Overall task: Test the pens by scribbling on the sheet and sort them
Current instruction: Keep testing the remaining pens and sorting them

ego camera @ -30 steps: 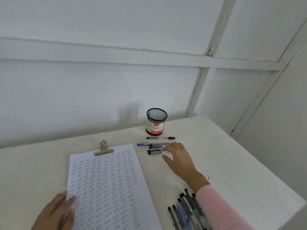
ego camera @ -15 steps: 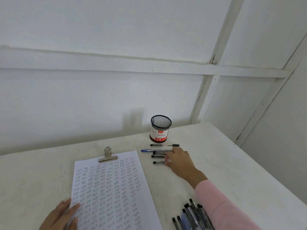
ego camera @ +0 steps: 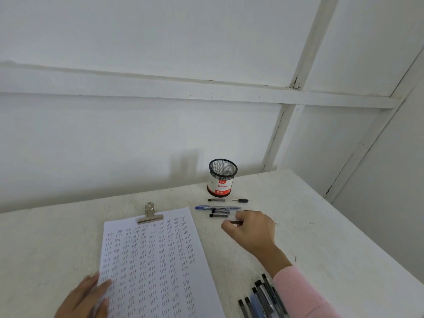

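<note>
A dark pen (ego camera: 236, 222), the one in play, sat pinched at the fingertips of the person's right hand (ego camera: 251, 229), thumb and forefinger closed on its barrel, in front of the mesh pen cup (ego camera: 222, 177) and slightly to its right. Most of the pen was hidden by the curled fingers, and whether it touched the table could not be told. Between that hand and the cup lay a short row of pens (ego camera: 219, 213) side by side, all pointing crosswise: a clear-barrelled one with black ends nearest the cup, then a blue pen (ego camera: 215, 207), then two short dark ones just beside the fingertips. The sheet (ego camera: 149, 260), covered in columns of small scribbled marks, lay in front of the cup and to its left, held at its far edge by a metal bulldog clip (ego camera: 150, 215). The left hand (ego camera: 83, 298) rested on the sheet's near left edge, far from the cup, fingers straight and lying flat on the paper. A heap of pens (ego camera: 260, 297), black and blue, lay well in front of the cup at the near edge of the white table (ego camera: 325, 226), partly hidden by the pink sleeve (ego camera: 300, 292) of the right arm. The cup itself stood upright close to the white panelled wall (ego camera: 137, 134).
</note>
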